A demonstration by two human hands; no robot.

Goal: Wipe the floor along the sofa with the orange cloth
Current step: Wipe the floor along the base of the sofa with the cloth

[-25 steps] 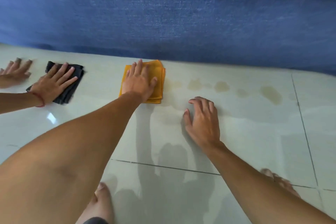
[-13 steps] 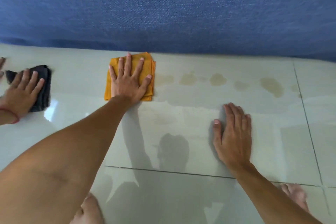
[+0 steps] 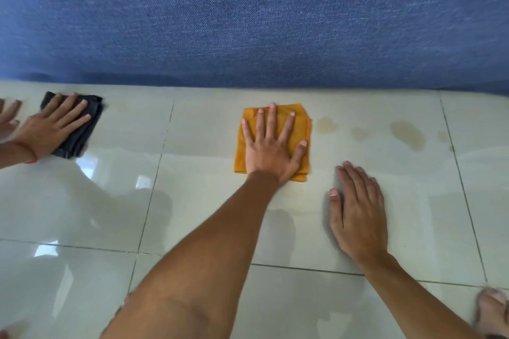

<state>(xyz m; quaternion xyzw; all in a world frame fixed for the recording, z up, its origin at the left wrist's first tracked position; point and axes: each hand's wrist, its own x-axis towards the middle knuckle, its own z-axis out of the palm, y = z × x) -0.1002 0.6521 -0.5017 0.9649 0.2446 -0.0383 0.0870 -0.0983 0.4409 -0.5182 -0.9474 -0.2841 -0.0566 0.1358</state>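
The folded orange cloth (image 3: 240, 152) lies on the pale tiled floor (image 3: 192, 201), close to the base of the blue sofa (image 3: 248, 22). My left hand (image 3: 271, 150) presses flat on the cloth with fingers spread. My right hand (image 3: 358, 215) rests palm down on the floor to the right of the cloth, nearer to me, holding nothing. Brownish stains (image 3: 407, 133) dot the floor to the right of the cloth along the sofa; the nearest stain (image 3: 326, 124) is just past the cloth's right edge.
At the far left another person's hand (image 3: 49, 129) presses on a black cloth (image 3: 82, 135), and a second hand (image 3: 8, 115) shows at the frame edge. A bare foot (image 3: 493, 311) is at the bottom right. The glossy tiles look wet near me.
My left hand has slid the orange cloth to the right along the sofa, over the leftmost stains. My right hand has shifted right and turned straight.
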